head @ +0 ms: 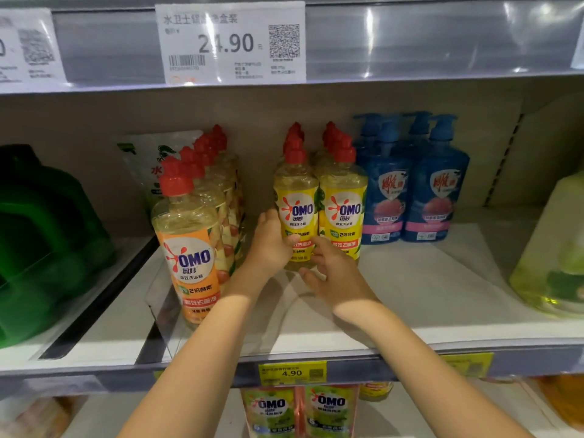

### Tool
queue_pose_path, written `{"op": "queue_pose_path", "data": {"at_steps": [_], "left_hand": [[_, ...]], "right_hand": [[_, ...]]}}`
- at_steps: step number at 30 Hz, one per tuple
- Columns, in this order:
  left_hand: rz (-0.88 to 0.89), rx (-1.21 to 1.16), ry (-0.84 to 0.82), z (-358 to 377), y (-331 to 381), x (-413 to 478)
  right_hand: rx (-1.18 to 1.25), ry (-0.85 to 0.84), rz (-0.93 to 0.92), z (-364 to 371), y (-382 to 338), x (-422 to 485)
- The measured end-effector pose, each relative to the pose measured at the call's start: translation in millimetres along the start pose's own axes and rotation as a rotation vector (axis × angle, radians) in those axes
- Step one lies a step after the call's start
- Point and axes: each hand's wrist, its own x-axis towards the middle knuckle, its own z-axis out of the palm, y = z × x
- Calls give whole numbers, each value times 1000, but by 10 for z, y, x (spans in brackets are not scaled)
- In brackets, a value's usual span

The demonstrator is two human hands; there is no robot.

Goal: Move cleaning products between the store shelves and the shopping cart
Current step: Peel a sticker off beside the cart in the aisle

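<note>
Step in hand: yellow-label OMO bottle (296, 207), front of its row on the shelf (426, 298); whether its base rests on the liner or sits just above it cannot be told. Left hand (271, 246): grip wraps the bottle's left side, thumb across the label. Right hand (333, 275): grip cups the lower front near the base, fingers curled against it. Twin bottle (343, 210) touches it on the right. Orange-label OMO row (189, 248) stands apart to the left. Cart not in view.

Judgement: whether the bottle is coming out or being seated, it should stay upright and travel straight along the gap. The hold should be kept low so the twin is not dragged or tipped. The glossy label may slip.
</note>
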Motion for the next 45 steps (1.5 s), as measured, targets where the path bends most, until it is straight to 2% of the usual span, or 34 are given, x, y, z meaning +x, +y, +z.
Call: {"op": "queue_pose_path", "data": {"at_steps": [6,12,19,24,31,39,45], "left_hand": [[-13,-39,55,30,-10,-130],[49,-279,39,-30,-6,-533],[127,-522,54,-388,134,-1295],[97,-606,112,-631,8,-1760],[4,-628,350,-1142,-313,-2407],[-113,-549,553,-1962,-1049,-3183],[-200,-558,723,-2811,-1918,-3938]], "right_hand": [[146,15,25,-85,-75,-39],[298,129,-25,-243,-188,-253],[433,99,-146,-309,-423,-619],[524,-38,-238,-216,-652,-874],[748,-311,-304,269,-1084,-1154],[713,-592,-379,1346,-1830,-1447],[785,-711,-351,2526,-2618,-1859]]}}
